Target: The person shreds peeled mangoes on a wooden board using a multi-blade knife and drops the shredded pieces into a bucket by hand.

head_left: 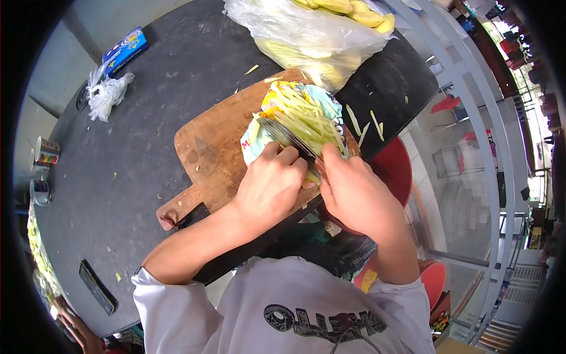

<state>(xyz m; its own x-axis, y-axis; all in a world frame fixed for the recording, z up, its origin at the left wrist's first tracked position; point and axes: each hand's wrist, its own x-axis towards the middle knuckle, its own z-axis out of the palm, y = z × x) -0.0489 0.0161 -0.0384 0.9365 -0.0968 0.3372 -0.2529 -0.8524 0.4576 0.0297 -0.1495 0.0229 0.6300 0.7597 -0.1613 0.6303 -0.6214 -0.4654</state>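
A wooden cutting board [203, 138] lies on the dark table with a colorful printed plastic sheet [250, 147] on it. Pale green-yellow strips [300, 112] are heaped on the sheet. A metal blade [286, 134] slants across the near side of the heap, its lower right end at the fingers of my right hand [359, 192], which are closed around it. My left hand [271, 180] is closed just beside the blade, knuckles up; what its fingers hold is hidden beneath them.
A clear plastic bag [318, 44] with yellow pieces stands behind the board. At the left are a blue box [125, 50], a white bag [107, 94], cups [46, 151] and a phone-like dark object [98, 287]. Another person's hand [76, 324] shows bottom left. Red stools are at right.
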